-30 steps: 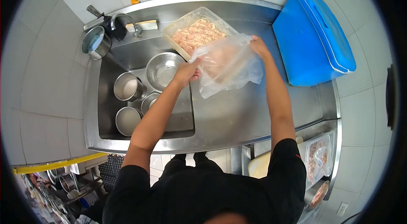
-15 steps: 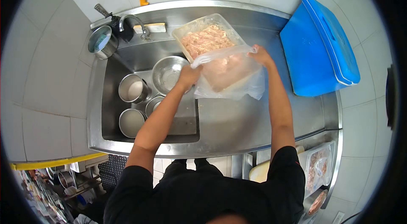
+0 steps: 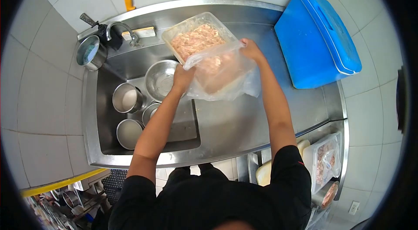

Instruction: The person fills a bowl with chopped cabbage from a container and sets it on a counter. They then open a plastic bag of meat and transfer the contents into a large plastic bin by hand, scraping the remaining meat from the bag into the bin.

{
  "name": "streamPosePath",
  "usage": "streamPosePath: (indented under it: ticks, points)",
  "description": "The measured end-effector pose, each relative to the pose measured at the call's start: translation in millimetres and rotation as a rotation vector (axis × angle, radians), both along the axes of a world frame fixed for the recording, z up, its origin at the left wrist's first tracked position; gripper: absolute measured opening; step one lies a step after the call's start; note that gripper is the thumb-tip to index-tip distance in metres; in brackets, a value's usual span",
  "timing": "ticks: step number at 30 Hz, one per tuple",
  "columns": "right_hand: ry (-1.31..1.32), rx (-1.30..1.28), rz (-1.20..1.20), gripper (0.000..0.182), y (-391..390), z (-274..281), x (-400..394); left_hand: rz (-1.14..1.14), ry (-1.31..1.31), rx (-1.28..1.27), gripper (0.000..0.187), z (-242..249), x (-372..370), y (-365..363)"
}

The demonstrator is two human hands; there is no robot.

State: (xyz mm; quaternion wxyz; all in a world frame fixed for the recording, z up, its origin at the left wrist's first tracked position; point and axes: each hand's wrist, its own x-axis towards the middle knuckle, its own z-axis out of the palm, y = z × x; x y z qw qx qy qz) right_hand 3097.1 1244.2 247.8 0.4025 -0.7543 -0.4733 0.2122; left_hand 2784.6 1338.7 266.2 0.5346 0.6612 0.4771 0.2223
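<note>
A clear plastic bag (image 3: 226,77) is drawn over the near end of a rectangular plastic tub (image 3: 167,37). Pale pink raw meat (image 3: 198,38) fills the tub; its near part shows hazily through the bag. My left hand (image 3: 183,77) is closed on the left side of the bag's mouth, close to the tub's near left corner. On the other side, my right hand (image 3: 251,50) pinches the bag's edge by the tub's right side. The tub rests on the steel counter, with its left side by the sink's edge.
Left is a sink (image 3: 174,151) with a steel bowl (image 3: 161,81) and several metal pots (image 3: 127,98). A faucet (image 3: 122,25) stands behind it. To the right sits a blue cooler (image 3: 309,43). Lower right, a plastic container (image 3: 324,160) holds more meat.
The camera view has shifted, moving the whole scene slightly leftward. Both hands keep hold of the bag, which covers the tub's near end much as before.
</note>
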Motion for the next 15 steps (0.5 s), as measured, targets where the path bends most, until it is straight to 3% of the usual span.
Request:
streamPosePath:
  ticks: [8, 15]
  points:
    - [0.022, 0.000, -0.235, 0.028, -0.3, -7.8, -17.7, 0.030, -0.054, 0.135, 0.033, -20.7, -3.1, 10.1]
    - [0.131, 0.090, -0.470, 0.032, -53.8, 24.0, -71.7, -0.067, -0.249, 0.025, 0.026, -14.5, -36.1, -32.0]
